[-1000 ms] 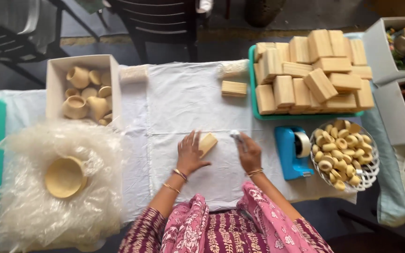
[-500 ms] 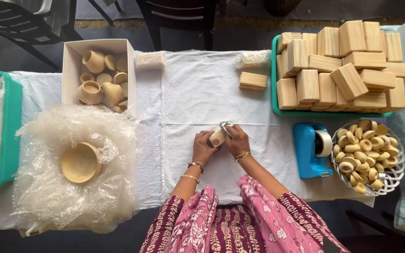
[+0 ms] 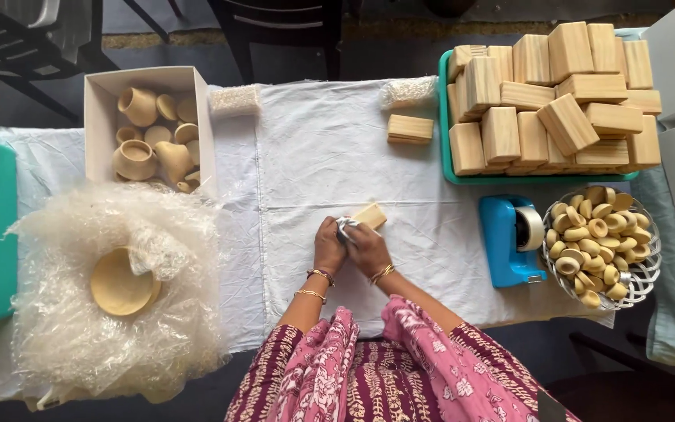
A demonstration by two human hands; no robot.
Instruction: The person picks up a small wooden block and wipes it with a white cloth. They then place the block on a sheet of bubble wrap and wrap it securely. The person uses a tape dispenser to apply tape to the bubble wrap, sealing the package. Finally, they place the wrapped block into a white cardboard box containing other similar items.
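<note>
My left hand point(image 3: 328, 245) and my right hand point(image 3: 367, 247) are pressed together over the white cloth point(image 3: 314, 141) in the middle of the table. Between them they grip a small wooden block point(image 3: 371, 215) and a scrap of clear wrap point(image 3: 345, 227) at its near end. The block's far end sticks out past my right fingers. A single larger wooden block point(image 3: 410, 129) lies alone on the cloth further back.
A teal tray point(image 3: 455, 176) piled with wooden blocks stands at the back right. A blue tape dispenser point(image 3: 509, 238) and a wire basket of wooden rings point(image 3: 599, 242) sit right. A white box of wooden cups point(image 3: 150, 129) and bubble wrap with a wooden dish point(image 3: 123, 281) lie left.
My hands were apart on the cloth a second ago; they have come together around the small block and the wrap. The head camera has shifted, so everything sits further right in view.
</note>
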